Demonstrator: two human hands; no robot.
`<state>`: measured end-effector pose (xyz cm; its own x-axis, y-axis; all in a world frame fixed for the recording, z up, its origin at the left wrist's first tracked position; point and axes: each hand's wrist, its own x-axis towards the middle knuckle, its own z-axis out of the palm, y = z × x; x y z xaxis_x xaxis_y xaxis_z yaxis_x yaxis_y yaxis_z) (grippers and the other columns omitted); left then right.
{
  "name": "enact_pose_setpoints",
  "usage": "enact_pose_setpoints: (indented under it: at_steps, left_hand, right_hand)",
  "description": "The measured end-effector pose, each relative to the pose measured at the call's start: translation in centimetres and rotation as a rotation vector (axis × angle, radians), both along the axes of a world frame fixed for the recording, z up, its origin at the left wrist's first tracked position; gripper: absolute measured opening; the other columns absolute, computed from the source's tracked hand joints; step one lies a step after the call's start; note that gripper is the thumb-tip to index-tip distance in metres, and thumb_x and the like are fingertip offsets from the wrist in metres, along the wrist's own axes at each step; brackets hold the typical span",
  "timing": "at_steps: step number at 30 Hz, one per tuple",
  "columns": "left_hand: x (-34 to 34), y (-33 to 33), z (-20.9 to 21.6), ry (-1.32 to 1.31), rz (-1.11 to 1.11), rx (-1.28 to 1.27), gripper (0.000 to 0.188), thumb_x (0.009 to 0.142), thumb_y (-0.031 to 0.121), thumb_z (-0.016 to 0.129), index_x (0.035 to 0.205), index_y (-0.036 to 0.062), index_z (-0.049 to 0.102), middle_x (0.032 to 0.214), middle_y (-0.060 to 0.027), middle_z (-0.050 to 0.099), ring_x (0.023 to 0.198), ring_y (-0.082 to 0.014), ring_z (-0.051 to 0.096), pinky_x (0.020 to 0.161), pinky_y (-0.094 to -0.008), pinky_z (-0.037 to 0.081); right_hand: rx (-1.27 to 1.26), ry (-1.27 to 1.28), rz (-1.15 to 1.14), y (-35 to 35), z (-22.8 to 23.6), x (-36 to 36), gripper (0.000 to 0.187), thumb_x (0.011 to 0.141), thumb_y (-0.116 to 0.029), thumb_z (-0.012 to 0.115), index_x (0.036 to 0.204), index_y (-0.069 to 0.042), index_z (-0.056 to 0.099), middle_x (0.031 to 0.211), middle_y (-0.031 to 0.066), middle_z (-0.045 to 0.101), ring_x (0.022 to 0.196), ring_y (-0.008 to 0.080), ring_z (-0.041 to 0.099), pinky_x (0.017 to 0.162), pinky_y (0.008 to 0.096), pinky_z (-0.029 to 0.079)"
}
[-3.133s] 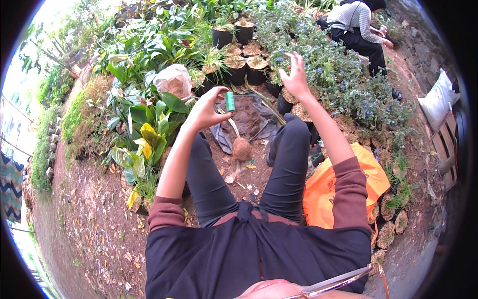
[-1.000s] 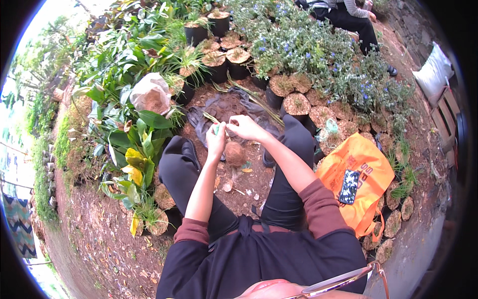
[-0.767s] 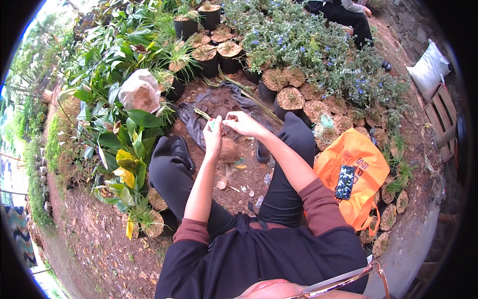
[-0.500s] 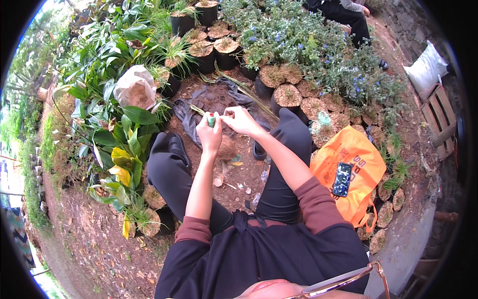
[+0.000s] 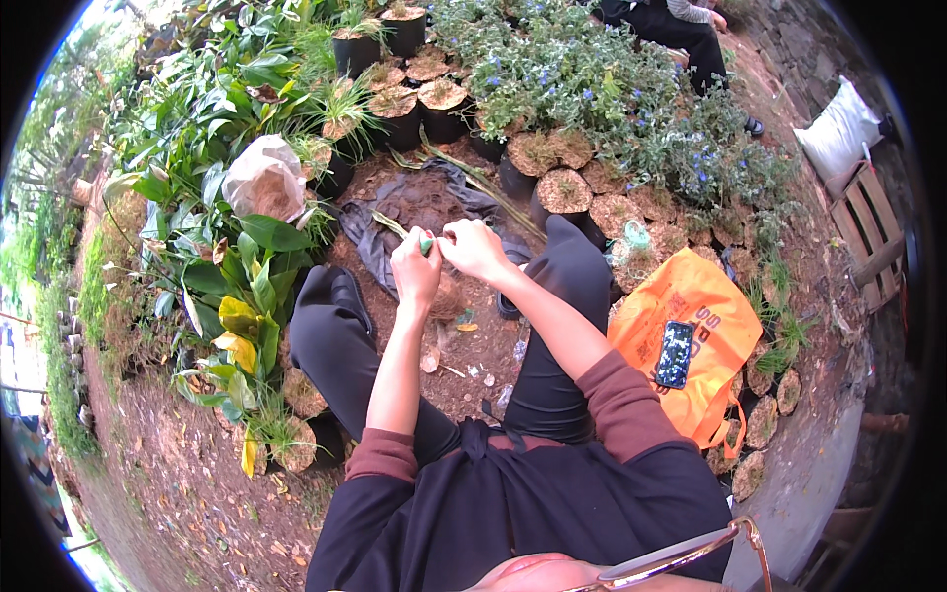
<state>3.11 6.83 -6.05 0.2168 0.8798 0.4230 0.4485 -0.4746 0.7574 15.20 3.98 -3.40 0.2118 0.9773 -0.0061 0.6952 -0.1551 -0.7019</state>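
Observation:
In front of my knees, my left hand (image 5: pixel 415 268) is closed around a small green object (image 5: pixel 425 244); only part of it shows between thumb and fingers, so its kind is unclear. My right hand (image 5: pixel 474 249) is right beside it, its fingers bent and pinched together close to the left fingertips. Whatever the right fingers hold is too small to make out. Beneath and beyond the hands, a dark plastic sheet (image 5: pixel 365 244) lies on the ground with brown soil (image 5: pixel 426 194) on it. A brown fibrous clump (image 5: pixel 450 293) sits below my wrists.
Leafy plants (image 5: pixel 258 266) and a whitish bag (image 5: pixel 264 183) stand on the left. Black pots (image 5: pixel 446 118) and blue-flowered plants (image 5: pixel 592 89) fill the far side. To the right lie an orange bag (image 5: pixel 720 316) and a phone (image 5: pixel 675 353). A wooden crate (image 5: pixel 873 232) and a seated person (image 5: pixel 691 35) are farther off.
My right hand has come closer to the left fingertips. The green object has tilted and is more covered by my left fingers. The whole view has shifted slightly.

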Motion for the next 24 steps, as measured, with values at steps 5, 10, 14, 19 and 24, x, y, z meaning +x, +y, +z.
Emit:
enact_pose_setpoints:
  at_steps: [5, 10, 14, 19, 24]
  left_hand:
    - [-0.2, 0.5, 0.0, 0.034, 0.004, -0.007, 0.016, 0.077, 0.01, 0.06, 0.072, 0.0002, 0.048, 0.066, -0.0198, 0.055, 0.065, -0.0385, 0.055, 0.058, -0.0422, 0.042]
    - [-0.2, 0.3, 0.5, 0.077, 0.044, 0.032, 0.014, 0.077, 0.01, 0.061, 0.078, -0.0011, 0.053, 0.071, -0.0215, 0.058, 0.069, -0.0392, 0.057, 0.059, -0.043, 0.043]
    - [-0.2, 0.2, 1.3, 0.058, 0.037, -0.005, 0.01, 0.075, 0.006, 0.058, 0.077, -0.0023, 0.052, 0.067, -0.0208, 0.056, 0.067, -0.0386, 0.057, 0.058, -0.0404, 0.043]
    - [0.1, -0.2, -0.7, -0.07, 0.045, -0.065, 0.019, 0.082, 0.013, 0.058, 0.074, -0.0029, 0.051, 0.058, -0.0138, 0.053, 0.05, -0.0265, 0.049, 0.051, -0.035, 0.04]
    - [-1.6, 2.6, -6.0, -0.212, 0.215, -0.406, 0.033, 0.086, 0.033, 0.053, 0.09, 0.0015, 0.047, 0.069, -0.0115, 0.054, 0.047, -0.019, 0.047, 0.049, -0.0328, 0.04]
  right_hand:
    - [-0.009, -0.069, -0.024, 0.2, 0.9, -0.6, 0.023, 0.072, -0.025, 0.055, 0.077, -0.005, 0.066, 0.074, 0.0194, 0.063, 0.074, 0.0373, 0.062, 0.066, 0.0439, 0.05]
    - [0.031, -0.082, -0.046, -0.1, 1.3, -0.8, 0.027, 0.075, -0.03, 0.055, 0.079, -0.005, 0.066, 0.073, 0.0192, 0.063, 0.072, 0.037, 0.062, 0.065, 0.0449, 0.05]
    - [0.107, -0.074, -0.094, 0.7, 1.1, -0.6, 0.024, 0.074, -0.028, 0.055, 0.07, -0.005, 0.062, 0.07, 0.0174, 0.062, 0.069, 0.0362, 0.061, 0.062, 0.0435, 0.05]
    - [0.191, -0.092, -0.189, 1.6, 2.2, 1.8, 0.028, 0.079, -0.03, 0.055, 0.074, -0.004, 0.062, 0.068, 0.0186, 0.061, 0.068, 0.0353, 0.062, 0.061, 0.0434, 0.05]
    - [-0.103, -0.298, 0.154, -0.4, 0.7, 1.1, 0.024, 0.079, -0.024, 0.056, 0.085, -0.001, 0.059, 0.081, 0.0199, 0.063, 0.078, 0.0349, 0.063, 0.068, 0.0439, 0.051]
